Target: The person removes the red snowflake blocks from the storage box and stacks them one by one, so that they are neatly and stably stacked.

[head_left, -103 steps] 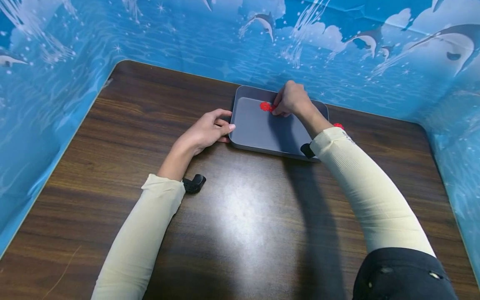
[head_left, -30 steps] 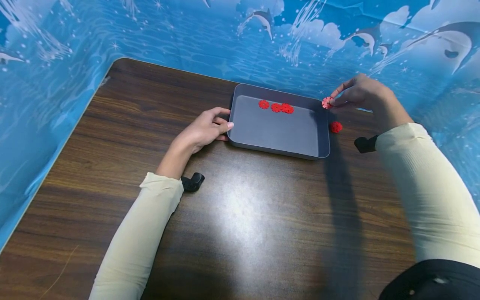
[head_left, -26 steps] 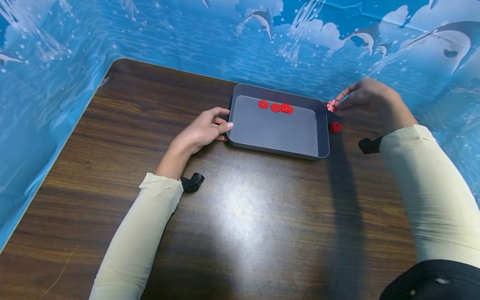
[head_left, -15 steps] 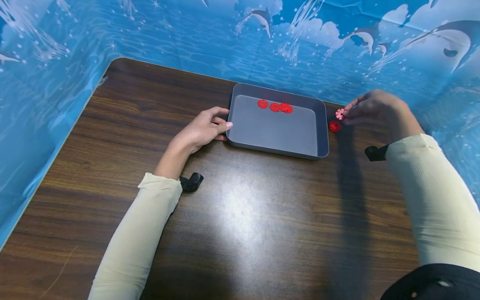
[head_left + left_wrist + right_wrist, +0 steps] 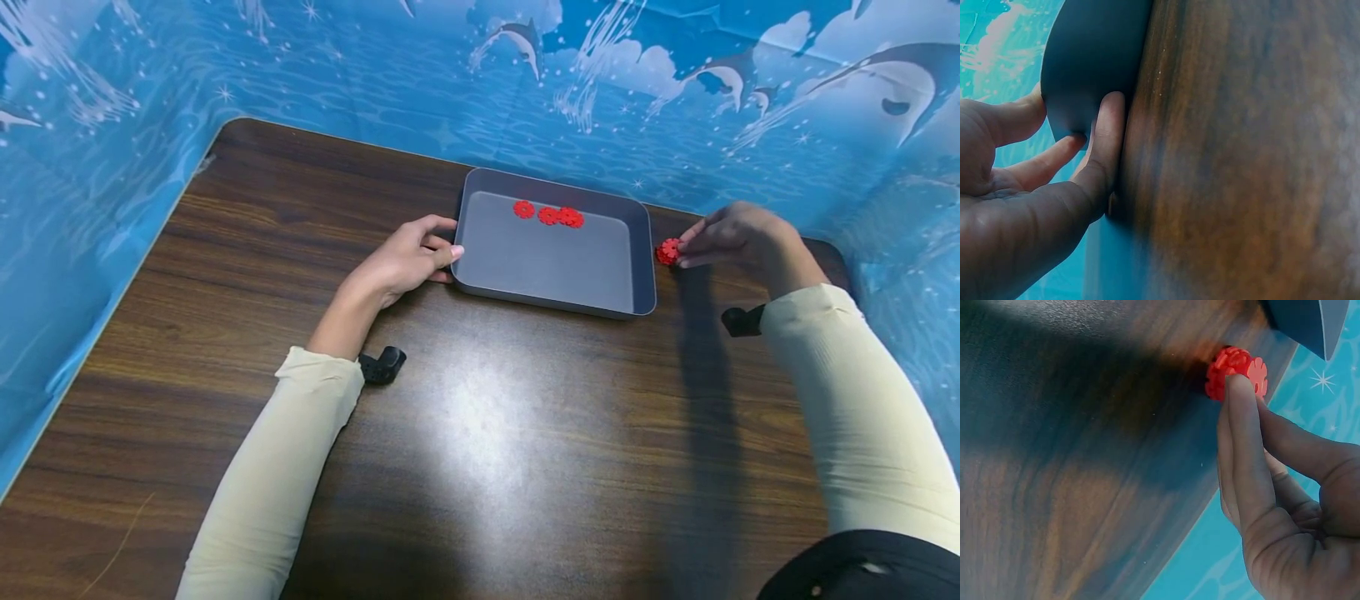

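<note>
A shallow grey rectangular tray (image 5: 551, 258) lies near the table's far edge. My left hand (image 5: 405, 258) rests at its left wall; in the left wrist view the loosely extended fingers (image 5: 1107, 128) touch the wall's outside and rim. Beyond the tray's right side, my right hand (image 5: 738, 237) pinches a red flower-shaped plastic disc (image 5: 1260, 376) between thumb and fingertips. It overlaps another red piece (image 5: 1219, 372) on the table. Inside the tray, a single red disc (image 5: 523, 209) lies left of a row of touching and overlapping red discs (image 5: 550, 216).
The dark wood-grain table (image 5: 480, 467) has a bright glare patch at its middle. A blue dolphin-printed curtain (image 5: 375, 75) rises along its far and side edges, close behind the tray. Black wrist cameras (image 5: 384, 365) sit on both wrists.
Since reaching into the tray, my right hand has moved right past its wall. It then lowered a red disc onto the red piece on the table. The left hand stays put.
</note>
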